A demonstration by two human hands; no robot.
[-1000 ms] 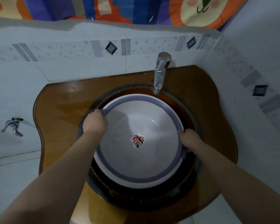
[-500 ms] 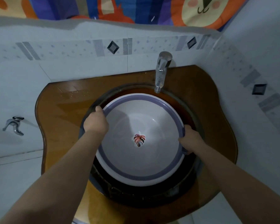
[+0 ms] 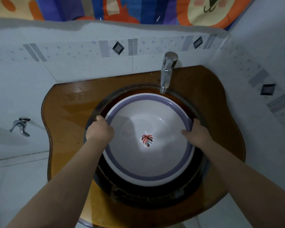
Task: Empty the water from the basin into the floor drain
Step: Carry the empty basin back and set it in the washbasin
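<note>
Basin (image 3: 148,162), white with purple rim, sits inside the dark sink bowl (image 3: 146,199) of the brown counter (image 3: 69,116), just below the faucet (image 3: 167,74). I have my left hand (image 3: 99,130) on the basin's left rim and my right hand (image 3: 197,132) on its right rim, fingers curled closed over the edge on both sides. Water level hard to tell, maybe shallow. Task barely started, I judge: basin gripped, not yet carried off or poured. Floor drain not in view.
</note>
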